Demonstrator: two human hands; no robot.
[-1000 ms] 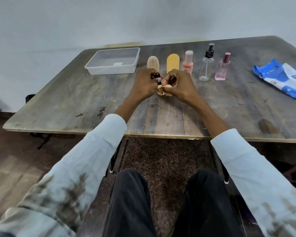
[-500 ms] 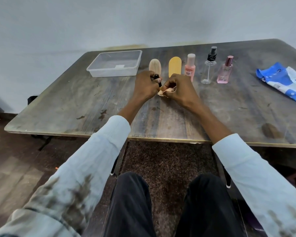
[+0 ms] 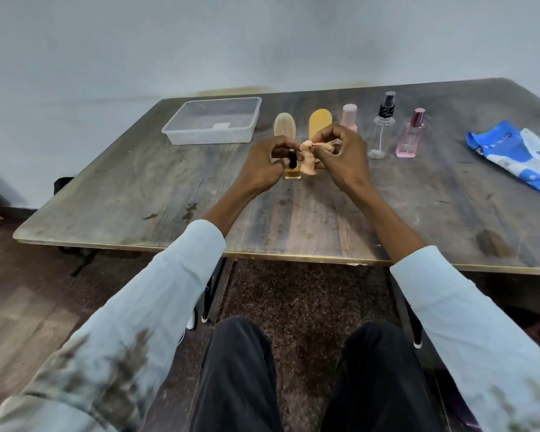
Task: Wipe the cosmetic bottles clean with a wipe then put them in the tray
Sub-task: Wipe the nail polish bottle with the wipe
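Head view, near to far. Dark trousers and pale, stained sleeves lead up to the worktop (image 3: pixel 293 226), a worn, streaked wood surface with a metal-trimmed near edge. Mid-worktop, left hand (image 3: pixel 259 166): grip closed around the dark cap of a small bottle (image 3: pixel 292 171) with a square clear base holding amber liquid. Whether the base touches the surface, cannot tell. Right hand (image 3: pixel 340 159): grip pinched on a crumpled peach wipe (image 3: pixel 309 159) just beside the bottle.

Judgement: bottle looks light, rigid and probably glass, so fragile and slick once damp. Best held by the cap while the soft, limp wipe folds round the base.

Behind the hands, toward the far edge: a row of a wood-grain oval piece (image 3: pixel 285 125), yellow oval piece (image 3: pixel 320 121), pink bottle (image 3: pixel 349 115), clear spray bottle (image 3: pixel 381 132), pink perfume bottle (image 3: pixel 409 138). Clear plastic tray (image 3: pixel 181 135) sits far left, holding no bottles. Blue wipe packet (image 3: pixel 518 152) lies at the right edge.
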